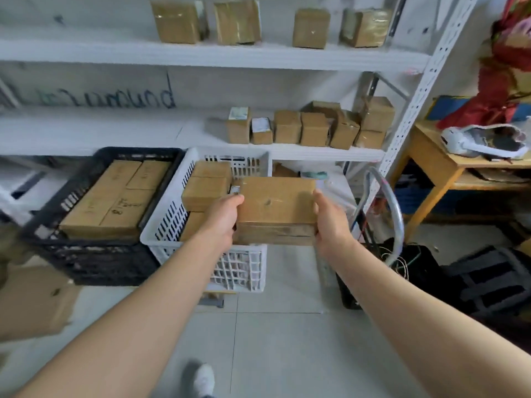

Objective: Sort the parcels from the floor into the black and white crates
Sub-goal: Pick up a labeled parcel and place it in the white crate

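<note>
Centrally, a brown cardboard parcel [275, 205] is clamped between both hands, broad face up and roughly level. The left hand [222, 218] grips its left end, thumb on the top edge; the right hand [330, 222] grips its right end in the same way. The remaining fingers of both hands pass out of sight behind or beneath the box. The parcel thus lies wholly between the two palms, in front of the right side of the white crate [166, 225]; whether it touches the crate cannot be told. Smaller parcels [205, 188] already lie inside this crate. Just beside it, on the left, the black crate [86, 254] holds larger flat parcels [115, 196]. Both crates stand on the tiled floor [287, 340] before white shelving [201, 56] bearing further boxes.
</note>
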`<action>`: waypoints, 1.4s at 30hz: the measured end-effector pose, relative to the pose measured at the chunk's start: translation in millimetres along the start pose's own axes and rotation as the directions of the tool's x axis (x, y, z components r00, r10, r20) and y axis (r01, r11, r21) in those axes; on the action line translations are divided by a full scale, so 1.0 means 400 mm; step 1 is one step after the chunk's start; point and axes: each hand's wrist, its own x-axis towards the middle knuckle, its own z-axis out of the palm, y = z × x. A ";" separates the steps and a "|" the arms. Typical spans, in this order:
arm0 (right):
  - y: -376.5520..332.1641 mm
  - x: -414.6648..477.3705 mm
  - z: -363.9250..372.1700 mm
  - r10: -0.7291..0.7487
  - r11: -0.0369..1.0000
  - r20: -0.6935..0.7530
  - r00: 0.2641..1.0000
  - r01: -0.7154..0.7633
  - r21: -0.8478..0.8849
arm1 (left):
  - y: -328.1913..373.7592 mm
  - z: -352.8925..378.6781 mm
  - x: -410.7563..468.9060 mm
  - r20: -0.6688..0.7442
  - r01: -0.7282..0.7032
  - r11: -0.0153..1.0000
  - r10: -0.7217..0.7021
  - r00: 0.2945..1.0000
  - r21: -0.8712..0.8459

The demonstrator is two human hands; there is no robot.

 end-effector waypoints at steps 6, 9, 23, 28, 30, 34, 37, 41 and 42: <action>0.098 0.132 0.296 0.091 0.995 0.026 0.995 -0.092 0.035 | 0.061 -0.229 0.241 -0.063 0.027 0.999 -0.025 0.998 0.028; 0.157 0.195 0.433 0.174 0.984 0.017 0.985 -0.175 0.041 | 0.060 -0.334 0.388 -0.059 0.083 0.994 -0.079 0.995 0.072; 0.292 0.408 0.657 0.355 0.927 -0.169 0.919 -0.370 -0.063 | -0.006 -0.432 0.705 -0.066 0.415 0.884 -0.411 0.909 0.216; 0.329 0.456 0.688 0.409 0.909 -0.142 0.901 -0.416 -0.022 | -0.028 -0.425 0.742 -0.106 0.417 0.881 -0.403 0.909 0.223; 0.338 0.477 0.694 0.442 0.892 -0.154 0.884 -0.451 -0.027 | -0.042 -0.418 0.764 -0.114 0.417 0.877 -0.401 0.909 0.241; 0.357 0.517 0.694 0.508 0.853 -0.140 0.850 -0.519 -0.058 | -0.068 -0.406 0.796 -0.135 0.434 0.863 -0.413 0.901 0.257; 0.372 0.542 0.695 0.546 0.830 -0.131 0.828 -0.556 -0.054 | -0.082 -0.401 0.815 -0.166 0.455 0.839 -0.424 0.890 0.298; 0.383 0.558 0.698 0.588 0.804 -0.090 0.804 -0.593 -0.046 | -0.080 -0.392 0.826 -0.194 0.492 0.819 -0.453 0.870 0.295; 0.385 0.559 0.698 0.596 0.800 -0.080 0.799 -0.600 -0.035 | -0.079 -0.388 0.824 -0.204 0.489 0.819 -0.446 0.872 0.299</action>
